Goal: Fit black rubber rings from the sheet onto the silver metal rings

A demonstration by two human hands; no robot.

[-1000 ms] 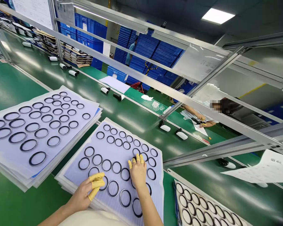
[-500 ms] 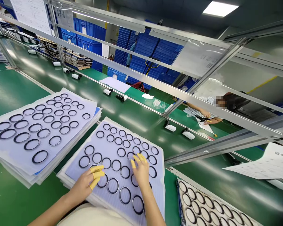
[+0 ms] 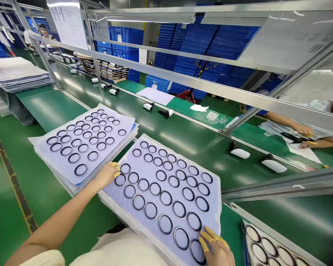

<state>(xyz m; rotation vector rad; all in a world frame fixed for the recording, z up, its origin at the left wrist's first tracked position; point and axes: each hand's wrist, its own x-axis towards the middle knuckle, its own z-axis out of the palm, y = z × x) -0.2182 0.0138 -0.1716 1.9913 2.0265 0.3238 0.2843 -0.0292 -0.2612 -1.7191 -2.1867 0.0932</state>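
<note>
Left hand (image 3: 105, 176) curled at edge of sheet (image 3: 215, 210) of black rings (image 3: 138, 194), right hand (image 3: 217, 248) spread on its corner

No writing can be read on the hanging sheet (image 3: 68, 24).

The person wears a loose, cream-coloured short-sleeved top (image 3: 119, 251) of soft, matt cloth, which fills the near edge of the view in broad, shallow folds. The left sleeve (image 3: 41, 258) is wide and ends in a plain edge, leaving the forearm bare. The left hand (image 3: 107, 175) and the right hand (image 3: 218, 251) are gloveless, but snug yellow finger cots (image 3: 211, 232) cover the fingertips. On the left hand, the cots show on the fingers at the far side; the thumb is hidden. On the right hand, they show on several fingers, their smooth rubbery surfaces catching the light. The right sleeve is out of view.
</note>
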